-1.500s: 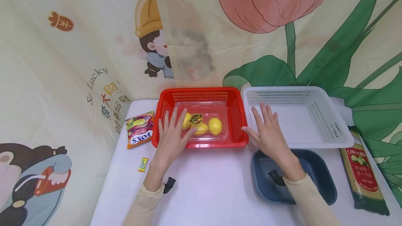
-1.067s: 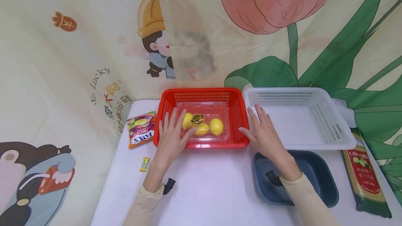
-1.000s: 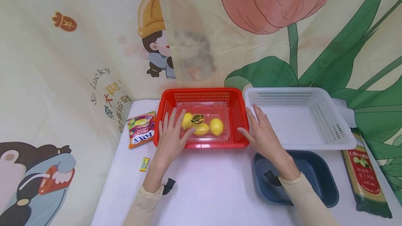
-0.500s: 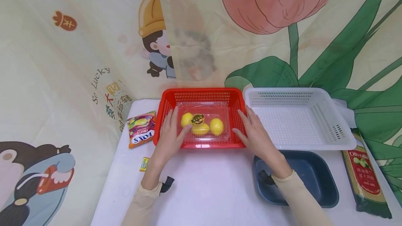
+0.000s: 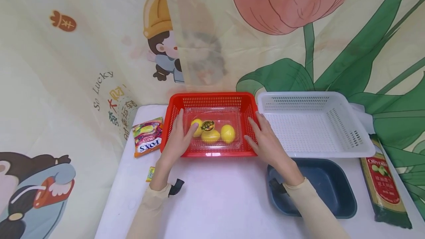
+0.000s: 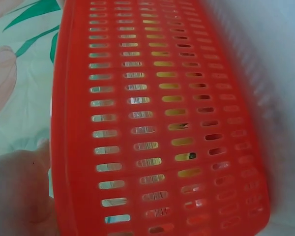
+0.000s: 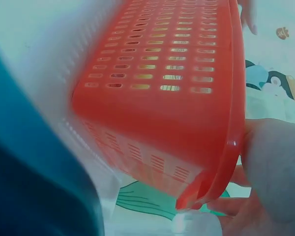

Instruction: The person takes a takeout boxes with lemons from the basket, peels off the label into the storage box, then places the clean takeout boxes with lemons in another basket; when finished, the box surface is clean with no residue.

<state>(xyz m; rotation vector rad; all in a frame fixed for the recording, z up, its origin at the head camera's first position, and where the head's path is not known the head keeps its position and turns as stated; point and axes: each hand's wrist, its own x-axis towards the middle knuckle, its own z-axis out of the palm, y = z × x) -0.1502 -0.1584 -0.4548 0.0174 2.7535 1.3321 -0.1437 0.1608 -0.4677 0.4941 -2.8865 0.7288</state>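
A red perforated basket [image 5: 212,154] sits at the back of the table. Inside it lies a clear plastic box [image 5: 220,115] with a dark round label and yellow lemons [image 5: 228,134] in it. My left hand [image 5: 177,139] reaches over the basket's left end, fingers extended and thumb toward the box. Over the right end comes my right hand [image 5: 267,141], its fingers spread and loosely bent. From the wrists, the left hand [image 6: 19,189] and right hand [image 7: 275,172] show right at the basket's rim. Fingertips are partly hidden there by the basket.
Right of the red basket stands a white perforated basket [image 5: 299,154], with a dark blue basin [image 5: 327,191] in front of it. An Olivoila packet [image 5: 383,180] lies at the far right. At left are a FOX'S candy bag [image 5: 147,137] and a small yellow wrapped candy [image 5: 150,173].
Both hands have drawn in toward the box, the right one moving left from over the white basket to the red basket's right end. The box and baskets have stayed put.
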